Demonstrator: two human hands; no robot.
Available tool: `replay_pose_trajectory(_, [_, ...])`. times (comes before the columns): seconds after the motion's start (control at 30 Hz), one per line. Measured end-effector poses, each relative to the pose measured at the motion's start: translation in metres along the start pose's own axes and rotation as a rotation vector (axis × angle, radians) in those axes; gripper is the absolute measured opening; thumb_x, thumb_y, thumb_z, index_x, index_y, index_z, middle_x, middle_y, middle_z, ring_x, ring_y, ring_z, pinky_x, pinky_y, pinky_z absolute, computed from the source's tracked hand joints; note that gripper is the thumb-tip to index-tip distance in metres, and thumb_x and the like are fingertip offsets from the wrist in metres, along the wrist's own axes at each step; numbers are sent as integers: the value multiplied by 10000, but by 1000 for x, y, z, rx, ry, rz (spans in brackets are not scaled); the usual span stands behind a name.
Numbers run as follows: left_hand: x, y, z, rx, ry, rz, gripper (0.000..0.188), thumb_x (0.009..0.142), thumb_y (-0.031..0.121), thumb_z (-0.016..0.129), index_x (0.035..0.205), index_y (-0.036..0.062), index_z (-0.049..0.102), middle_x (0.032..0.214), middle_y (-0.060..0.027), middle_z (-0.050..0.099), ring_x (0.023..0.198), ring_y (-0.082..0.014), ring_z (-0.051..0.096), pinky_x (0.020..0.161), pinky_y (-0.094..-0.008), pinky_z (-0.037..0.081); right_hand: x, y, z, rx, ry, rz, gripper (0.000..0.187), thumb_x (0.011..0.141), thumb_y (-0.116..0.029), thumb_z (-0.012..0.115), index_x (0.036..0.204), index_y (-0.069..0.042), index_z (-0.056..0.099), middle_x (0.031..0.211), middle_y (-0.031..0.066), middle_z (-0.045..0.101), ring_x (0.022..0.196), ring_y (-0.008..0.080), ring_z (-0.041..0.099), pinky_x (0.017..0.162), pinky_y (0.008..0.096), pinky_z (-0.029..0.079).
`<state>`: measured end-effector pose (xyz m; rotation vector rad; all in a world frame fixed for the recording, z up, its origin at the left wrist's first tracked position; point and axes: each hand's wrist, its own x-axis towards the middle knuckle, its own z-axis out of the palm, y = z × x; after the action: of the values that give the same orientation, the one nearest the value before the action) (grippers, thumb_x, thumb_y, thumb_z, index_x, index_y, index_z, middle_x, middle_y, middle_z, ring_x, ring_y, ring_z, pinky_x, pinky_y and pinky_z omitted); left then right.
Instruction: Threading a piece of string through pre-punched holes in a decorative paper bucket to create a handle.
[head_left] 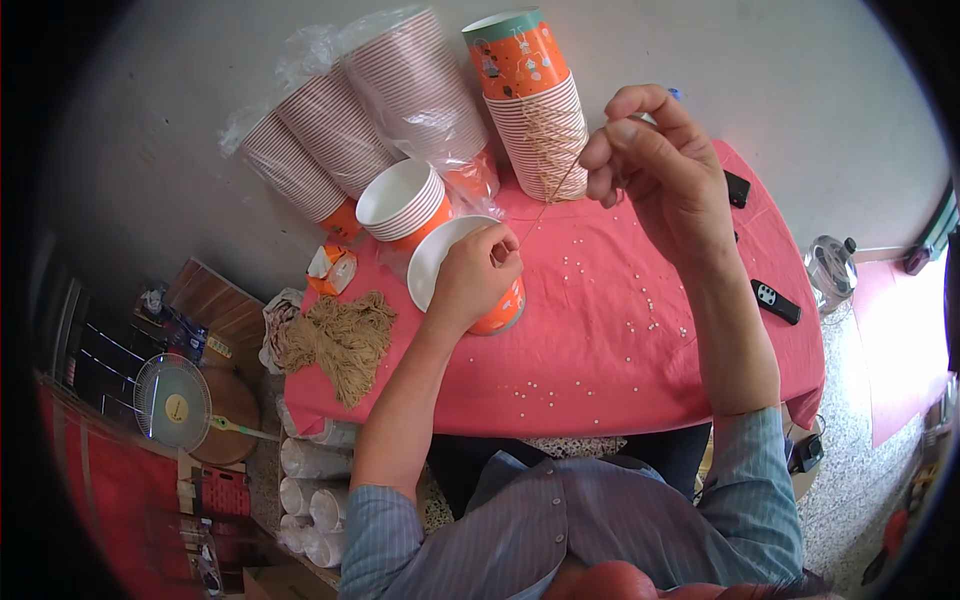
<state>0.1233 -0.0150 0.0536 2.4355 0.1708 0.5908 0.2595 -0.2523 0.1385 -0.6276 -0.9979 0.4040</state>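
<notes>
My left hand (478, 272) is closed at the rim of an orange paper bucket (497, 312) with a white inside, fingers curled over its near side. A thin tan cord (548, 208) stretches from those fingers up to my right hand (668, 165). That hand is raised above the table, its thumb and fingers pinched on the cord. Left of the bucket lies a loose bundle of tan cords (345, 340). Behind, a tall stack of paper buckets (520, 55) has tan cords draped down its side. Whether the left fingers grip the bucket as well is hidden.
A short stack of buckets (408, 198) and tall plastic-wrapped stacks (415, 85) stand at the back left. On the pink tablecloth (590, 340) are scattered small white bits. A black remote (776, 301) lies near the right edge, and a clear jug (832, 268) stands beyond it.
</notes>
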Motion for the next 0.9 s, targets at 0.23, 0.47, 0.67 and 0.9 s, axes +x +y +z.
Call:
replay_pose_trajectory(0.23, [5, 6, 4, -10, -8, -20, 112, 909, 79, 718, 929, -3, 645, 789, -147, 701, 717, -288, 694, 696, -408, 548, -7, -4, 8, 45, -50, -71, 188, 1112, -117, 602, 1266, -24, 656, 980, 159, 791, 798, 203, 776, 703, 310, 596])
replay_pose_trajectory(0.47, [5, 19, 15, 121, 18, -66, 182, 924, 140, 687, 867, 0, 587, 775, -181, 684, 746, -385, 694, 692, -487, 529, -12, -2, 11, 74, -121, -89, 206, 1120, -104, 573, 1286, -14, 654, 1002, 191, 793, 841, 245, 794, 775, 347, 637])
replay_pose_trajectory(0.67, [-1, 23, 20, 346, 88, -23, 162, 936, 163, 661, 922, 21, 585, 871, -192, 705, 826, -426, 710, 728, -553, 548, -9, 1, 16, 65, -74, -14, 297, 1128, -109, 552, 1382, 27, 627, 1177, 203, 795, 1011, 272, 803, 901, 367, 642])
replay_pose_trajectory(0.9, [-2, 21, 19, 342, 56, -66, 158, 935, 157, 659, 948, 22, 579, 883, -195, 710, 845, -432, 718, 739, -570, 556, -7, -11, 3, -125, -30, -183, 275, 1112, -72, 600, 1358, 41, 648, 1232, 202, 793, 1086, 273, 795, 919, 377, 642])
